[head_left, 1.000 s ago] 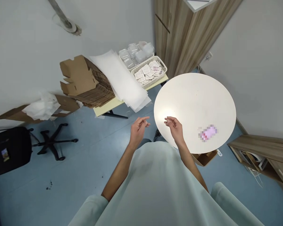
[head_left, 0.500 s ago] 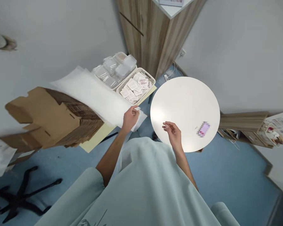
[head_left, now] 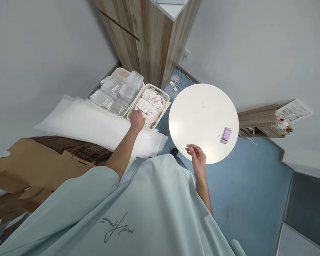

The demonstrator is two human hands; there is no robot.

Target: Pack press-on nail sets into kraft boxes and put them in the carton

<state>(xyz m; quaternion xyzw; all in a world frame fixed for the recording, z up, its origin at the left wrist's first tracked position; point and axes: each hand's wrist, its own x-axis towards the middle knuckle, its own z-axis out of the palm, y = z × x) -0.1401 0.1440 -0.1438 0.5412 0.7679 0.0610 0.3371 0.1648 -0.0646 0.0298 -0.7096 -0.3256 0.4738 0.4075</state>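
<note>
My left hand [head_left: 137, 120] reaches over the near left side of a white basket [head_left: 167, 96] holding a pile of printed white cards [head_left: 146, 106]. Its fingers point down at the cards and are largely hidden, so I cannot see whether they grip one. Over the near edge of a round white table [head_left: 202, 117], my right hand [head_left: 198, 158] hovers with fingers loosely curled and apart, holding nothing. A blurred-out purple item [head_left: 225, 135] lies on the table's right part.
Beside the cards, a second basket [head_left: 142, 85] holds clear plastic boxes [head_left: 112, 87]. White translucent sheets [head_left: 96, 126] lie nearer me, then a stack of brown cardboard [head_left: 42, 160]. A wooden cabinet [head_left: 149, 42] stands behind. Cables and a power strip [head_left: 173, 85] lie on the floor.
My left hand has moved from above the end of the white sheets up and left to the basket of cards. My right hand stays near the table's edge. The view has shifted.
</note>
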